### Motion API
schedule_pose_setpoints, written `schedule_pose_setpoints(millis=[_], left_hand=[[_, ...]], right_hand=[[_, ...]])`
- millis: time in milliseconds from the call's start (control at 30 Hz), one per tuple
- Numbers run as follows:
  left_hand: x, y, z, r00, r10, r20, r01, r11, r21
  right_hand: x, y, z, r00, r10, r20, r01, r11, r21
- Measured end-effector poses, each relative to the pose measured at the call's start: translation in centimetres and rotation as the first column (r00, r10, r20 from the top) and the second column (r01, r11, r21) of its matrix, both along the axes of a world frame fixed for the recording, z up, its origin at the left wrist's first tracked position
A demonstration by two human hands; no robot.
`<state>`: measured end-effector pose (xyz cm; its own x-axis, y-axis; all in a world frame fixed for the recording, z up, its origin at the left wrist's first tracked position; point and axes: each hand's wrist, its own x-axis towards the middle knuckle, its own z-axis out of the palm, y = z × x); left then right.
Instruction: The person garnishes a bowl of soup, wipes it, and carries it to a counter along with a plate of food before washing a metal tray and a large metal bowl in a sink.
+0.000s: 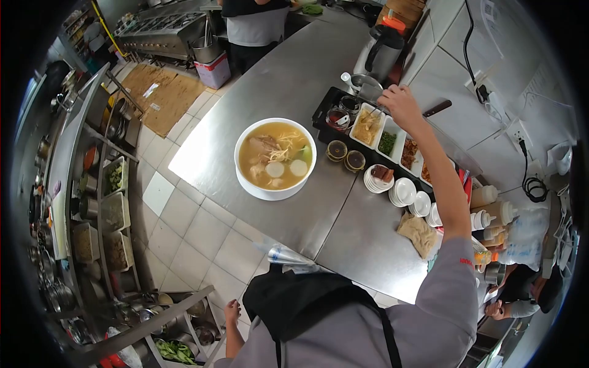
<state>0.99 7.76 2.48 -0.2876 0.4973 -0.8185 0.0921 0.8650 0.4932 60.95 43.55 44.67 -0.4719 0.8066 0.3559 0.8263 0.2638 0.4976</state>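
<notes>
My right hand point(400, 105) reaches over the condiment tray, its fingers closed on a thin utensil point(379, 113) above a white container of yellow shreds point(367, 127). My left hand point(232, 311) hangs low beside the black apron, fingers curled, with nothing visible in it. A large white bowl point(238, 164) stands on the steel counter point(288, 80). Its soup point(261, 168) holds meat, pale round slices, a green piece and yellow strips on top. Next to the shreds are chopped greens point(387, 143) and reddish-brown bits point(409, 153).
Small dark sauce cups point(354, 161), stacked white dishes point(403, 192) and a folded cloth point(418, 234) line the counter. A steel jug point(375, 56) stands behind. One person point(256, 27) is beyond the counter; another person's hand point(494, 308) shows at lower right.
</notes>
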Motion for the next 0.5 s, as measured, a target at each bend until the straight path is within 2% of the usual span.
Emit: schedule_pose_setpoints(millis=[33,100,233,367,433,500], left_hand=[[-0.2,0.3,0.0,1.000,-0.004,-0.007,0.004,1.000,0.003],[-0.2,0.6,-0.2,0.998,0.046,0.053,-0.049,0.997,0.062],[-0.2,0.3,-0.4,0.998,0.031,0.048,-0.034,0.997,0.073],[0.2,-0.4,-0.6,0.998,0.021,0.058,-0.020,1.000,-0.012],[0.3,-0.9,-1.0,0.995,0.044,0.090,-0.041,0.999,-0.034],[0.3,-0.9,-1.3,0.996,0.041,0.079,-0.040,0.999,-0.024]], right_hand=[[0.2,0.3,-0.2,1.000,0.010,0.020,-0.008,0.998,-0.067],[0.5,0.4,-0.1,1.000,0.007,-0.021,-0.008,0.998,-0.069],[0.7,0.0,0.7,0.994,0.033,-0.108,-0.040,0.997,-0.066],[1.1,-0.4,-0.3,0.997,0.026,-0.069,-0.036,0.990,-0.138],[1.1,-0.8,0.1,0.993,-0.013,-0.115,-0.005,0.988,-0.157],[1.2,-1.3,1.0,0.991,0.011,-0.135,-0.025,0.994,-0.108]])
